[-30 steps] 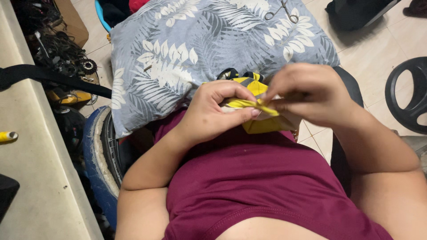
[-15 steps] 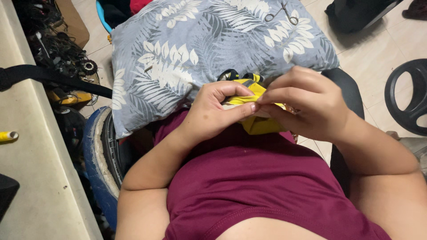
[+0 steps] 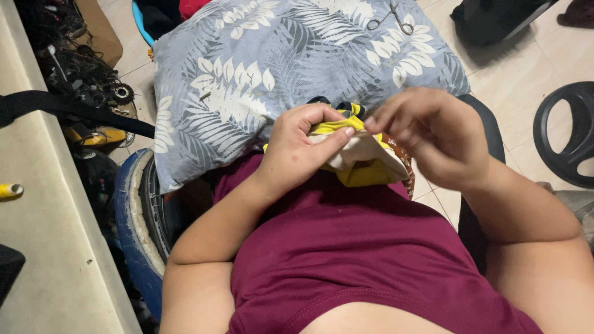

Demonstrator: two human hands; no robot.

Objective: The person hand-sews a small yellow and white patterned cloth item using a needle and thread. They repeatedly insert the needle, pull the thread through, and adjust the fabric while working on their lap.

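left hand [image 3: 297,151] pinches a folded yellow and cream fabric piece [image 3: 359,162] as right hand [image 3: 430,133] hovers, fingers loosely curled; the fold could slip if that pinch eases.

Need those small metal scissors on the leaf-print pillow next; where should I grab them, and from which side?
Probably by the two finger loops at the right end of the scissors. They lie flat, apart from other things, near the far edge of the pillow, blades angled left. Come from above with the right hand, nearer than the left hand gripping the yellow fabric.
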